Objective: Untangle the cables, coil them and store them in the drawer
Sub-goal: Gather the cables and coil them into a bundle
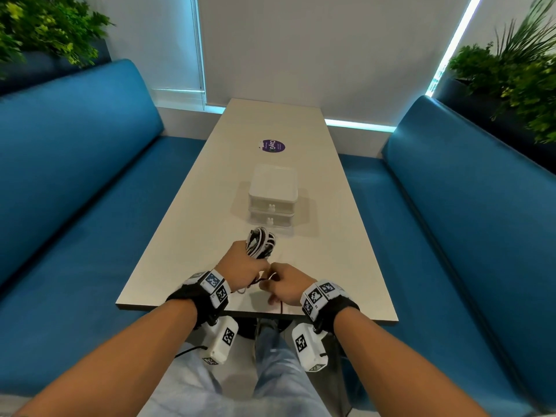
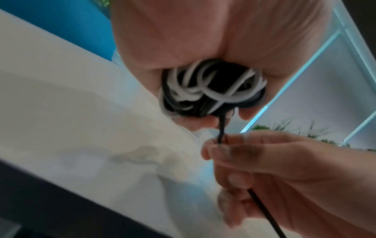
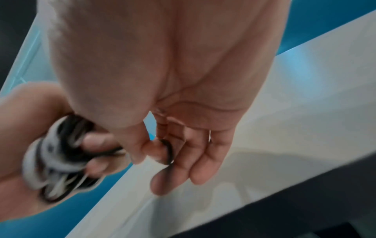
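Cable bundle point(image 1: 260, 245) near table edge point(image 1: 255, 312)

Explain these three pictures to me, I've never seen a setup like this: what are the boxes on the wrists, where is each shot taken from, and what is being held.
No machine here: a person works with bare hands, wearing small cameras strapped to each wrist and one on the head. The wide picture is from the head, looking down at a long white table between blue benches. The other two look along each hand from the wrists. On the table stands a small white drawer unit with two drawers, both closed, and a purple sticker farther back. The left hand grips a tangled bundle of white and black cables. The right hand pinches one black cable running out of that bundle.
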Tool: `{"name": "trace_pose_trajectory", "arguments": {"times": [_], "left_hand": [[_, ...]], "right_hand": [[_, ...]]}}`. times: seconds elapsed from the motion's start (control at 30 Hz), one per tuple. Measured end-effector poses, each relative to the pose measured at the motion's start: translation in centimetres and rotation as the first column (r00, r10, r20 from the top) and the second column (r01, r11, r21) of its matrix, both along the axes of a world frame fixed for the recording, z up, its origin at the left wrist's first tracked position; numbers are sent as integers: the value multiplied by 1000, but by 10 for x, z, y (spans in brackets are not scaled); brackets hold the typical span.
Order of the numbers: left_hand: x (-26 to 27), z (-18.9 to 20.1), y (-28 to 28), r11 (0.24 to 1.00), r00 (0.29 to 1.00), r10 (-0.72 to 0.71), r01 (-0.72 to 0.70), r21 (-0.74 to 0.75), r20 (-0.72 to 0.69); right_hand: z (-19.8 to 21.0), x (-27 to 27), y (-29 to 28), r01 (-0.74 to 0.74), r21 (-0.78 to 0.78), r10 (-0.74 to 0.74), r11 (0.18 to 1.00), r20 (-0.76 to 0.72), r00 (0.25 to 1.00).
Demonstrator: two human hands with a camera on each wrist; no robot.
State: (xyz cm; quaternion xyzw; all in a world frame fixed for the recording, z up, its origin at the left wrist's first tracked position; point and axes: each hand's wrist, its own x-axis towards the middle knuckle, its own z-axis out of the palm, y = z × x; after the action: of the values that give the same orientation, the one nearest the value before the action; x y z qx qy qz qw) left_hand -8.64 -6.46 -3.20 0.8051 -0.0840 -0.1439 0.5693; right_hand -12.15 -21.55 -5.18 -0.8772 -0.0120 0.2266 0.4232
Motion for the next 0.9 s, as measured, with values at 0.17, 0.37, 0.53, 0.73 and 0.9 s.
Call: {"name": "trace_pose_trajectory", "arguments": {"times": [0.17,0.37,0.53,0.73,0.9], "left_hand": [[-1,-4,17,953,976,-215,220,206,-45],[-11,-6,21,858,923,-355,384,342,-147],[-9,-10,21,901,942,-308,334,275,-135],[-15,-14,14,919,944,-299,325,225,-141],[-25,-7,8,955,943,-255,280,95,-216]], "right_hand": [[4,1,-17,-106,-253,95,962,-56,994],[10,9,-38,-142,-432,144,891,-29,989],[13,4,-42,-186,-307,183,933,-39,982],[8,5,-29,-148,-288,165,946,36,986],[6,7,-24,-84,-339,127,937,105,986]]}}
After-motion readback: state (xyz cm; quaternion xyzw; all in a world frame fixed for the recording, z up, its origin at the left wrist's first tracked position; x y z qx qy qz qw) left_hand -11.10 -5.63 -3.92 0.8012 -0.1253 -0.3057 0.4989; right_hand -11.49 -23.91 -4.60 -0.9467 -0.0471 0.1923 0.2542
